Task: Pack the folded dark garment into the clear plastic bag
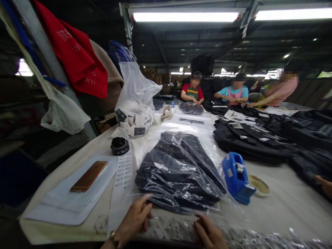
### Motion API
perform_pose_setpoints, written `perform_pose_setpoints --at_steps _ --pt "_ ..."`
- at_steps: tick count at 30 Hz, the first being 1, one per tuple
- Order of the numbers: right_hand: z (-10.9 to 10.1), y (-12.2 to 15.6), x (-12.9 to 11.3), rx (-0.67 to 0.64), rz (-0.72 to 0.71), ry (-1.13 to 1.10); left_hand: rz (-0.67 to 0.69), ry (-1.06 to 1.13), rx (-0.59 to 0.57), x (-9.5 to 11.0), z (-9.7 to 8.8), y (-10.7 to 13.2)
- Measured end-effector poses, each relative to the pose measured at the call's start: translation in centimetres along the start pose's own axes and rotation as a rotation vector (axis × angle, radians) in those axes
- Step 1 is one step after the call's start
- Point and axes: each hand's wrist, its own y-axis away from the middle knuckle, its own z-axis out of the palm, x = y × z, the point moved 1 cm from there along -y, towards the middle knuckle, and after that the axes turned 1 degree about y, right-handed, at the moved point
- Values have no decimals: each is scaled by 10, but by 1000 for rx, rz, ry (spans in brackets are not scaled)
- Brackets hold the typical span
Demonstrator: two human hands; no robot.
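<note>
On tabletop [281,197], black garment [178,169] (clear-bagged), left hand [135,215], right hand [210,232] nearby

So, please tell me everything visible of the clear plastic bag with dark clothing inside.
The clear plastic bag lies flat on the pale table, wrinkled and reflective. Through it shows folded dark clothing with a pale patch at left. The left hand is at its near edge; whether the right hand touches it is unclear. Its right side lies beside a blue plastic tape dispenser.
</note>
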Motion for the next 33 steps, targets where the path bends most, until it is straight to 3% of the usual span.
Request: perform_pose_setpoints --at_steps 2,6,8,11,15,20,24,28,33 --pt "1 -25 -21 2 -108 10 172 2 82 22 3 -10" --pt "-11 -60 -44 196 -293 93 488 -71 210 51 -10 -25" --pt "-15 -65 -44 238 -467 310 660 -290 229 48 -12 -28" --pt "-15 -65 -31 188 -679 695 849 -759 172 27 -4 -30" --pt "-19 -71 -11 172 -808 884 946 -1137 225 2 3 -42" --pt "-24 -75 5 175 -910 883 1110 -1213 332 -15 3 -56" --pt "-17 -61 14 194 -891 996 1133 -1246 366 -29 9 -46" --pt "-15 -51 12 139 -882 1027 1077 -1323 307 -29 14 -37" --pt "-24 -57 13 80 -942 1063 1154 -1403 337 -23 16 -42"
